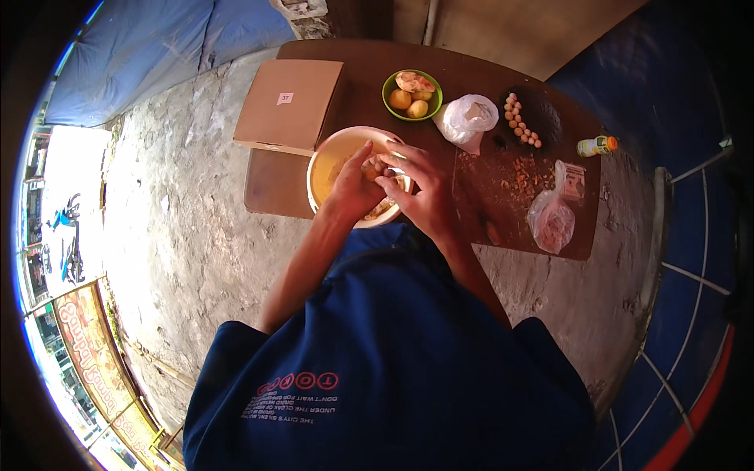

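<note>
Head view: the left hand [356, 188] cups a small round lump [374, 167], no long axis clear, at its two o'clock; the right hand [422, 182], equally near, curves beside it, grip unclear. The bowl [323, 171] lies below both.

prob. roadside stall: blue tarp [161, 59], banner [100, 365], m'bike [72, 239]

Whitish basin [356, 130], lime-green bowl [387, 100], navy shirt [424, 353] with red rings [304, 381], orange-capped bottle [597, 146], plastic bag [551, 224] perhaps pinkish
</note>
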A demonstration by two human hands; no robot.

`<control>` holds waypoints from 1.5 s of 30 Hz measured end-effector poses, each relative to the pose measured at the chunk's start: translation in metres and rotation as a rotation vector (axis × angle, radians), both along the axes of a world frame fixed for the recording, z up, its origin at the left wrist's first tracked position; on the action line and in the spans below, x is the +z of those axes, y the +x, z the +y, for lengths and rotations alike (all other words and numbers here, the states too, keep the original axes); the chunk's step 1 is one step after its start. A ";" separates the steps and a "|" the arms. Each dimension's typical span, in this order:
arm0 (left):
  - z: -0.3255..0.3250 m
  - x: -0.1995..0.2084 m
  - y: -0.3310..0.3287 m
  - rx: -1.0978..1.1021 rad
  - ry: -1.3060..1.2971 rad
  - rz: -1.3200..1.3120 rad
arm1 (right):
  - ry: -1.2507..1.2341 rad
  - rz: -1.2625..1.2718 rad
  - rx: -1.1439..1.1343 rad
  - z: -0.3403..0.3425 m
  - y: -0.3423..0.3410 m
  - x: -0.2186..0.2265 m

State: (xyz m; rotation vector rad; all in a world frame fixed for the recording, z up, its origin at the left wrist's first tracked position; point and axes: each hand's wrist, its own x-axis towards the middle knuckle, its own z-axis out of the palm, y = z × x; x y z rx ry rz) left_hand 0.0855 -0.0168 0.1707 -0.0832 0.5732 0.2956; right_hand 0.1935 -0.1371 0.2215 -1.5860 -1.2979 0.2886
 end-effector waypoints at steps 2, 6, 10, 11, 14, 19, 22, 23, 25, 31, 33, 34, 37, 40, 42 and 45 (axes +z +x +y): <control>-0.003 0.003 0.001 -0.099 0.037 -0.019 | -0.070 0.020 0.017 0.001 0.002 -0.003; 0.001 0.008 0.001 -0.218 0.030 -0.172 | -0.205 0.241 0.074 -0.004 0.012 -0.002; 0.002 0.013 0.002 -0.277 0.093 -0.105 | -0.069 0.091 0.066 -0.009 0.020 -0.002; 0.001 0.014 0.002 -0.282 0.123 -0.074 | -0.075 0.086 0.072 -0.009 0.021 -0.002; -0.002 0.016 0.003 -0.299 0.171 -0.076 | -0.088 0.077 0.088 -0.011 0.022 -0.006; -0.005 0.018 0.002 -0.286 0.162 -0.092 | -0.081 0.108 0.102 -0.012 0.022 -0.013; -0.006 0.022 0.003 -0.299 0.197 -0.051 | -0.034 0.080 0.089 -0.013 0.022 -0.014; -0.006 0.023 0.003 -0.289 0.199 -0.047 | -0.055 0.088 0.091 -0.013 0.022 -0.014; -0.007 0.027 0.003 -0.276 0.191 0.014 | -0.142 0.094 0.101 -0.014 0.021 -0.012; -0.002 0.020 0.003 -0.134 0.200 0.028 | -0.022 0.602 0.125 -0.019 0.019 -0.007; 0.004 0.011 0.001 -0.109 0.118 -0.179 | -0.074 0.579 0.101 -0.020 0.020 -0.005; 0.005 0.007 0.002 -0.111 0.131 -0.413 | -0.090 0.581 0.098 -0.020 0.020 -0.004; 0.006 0.000 0.004 -0.036 0.093 -0.486 | -0.083 0.346 -0.009 -0.019 0.017 -0.001; -0.005 0.008 0.007 0.112 0.084 -0.045 | 0.091 0.117 -0.020 -0.011 0.010 -0.002; -0.007 0.019 0.006 0.025 0.035 -0.193 | 0.055 -0.115 0.027 -0.004 0.007 -0.005; -0.015 0.031 0.006 -0.068 0.076 -0.338 | -0.126 -0.315 -0.018 0.004 0.002 -0.016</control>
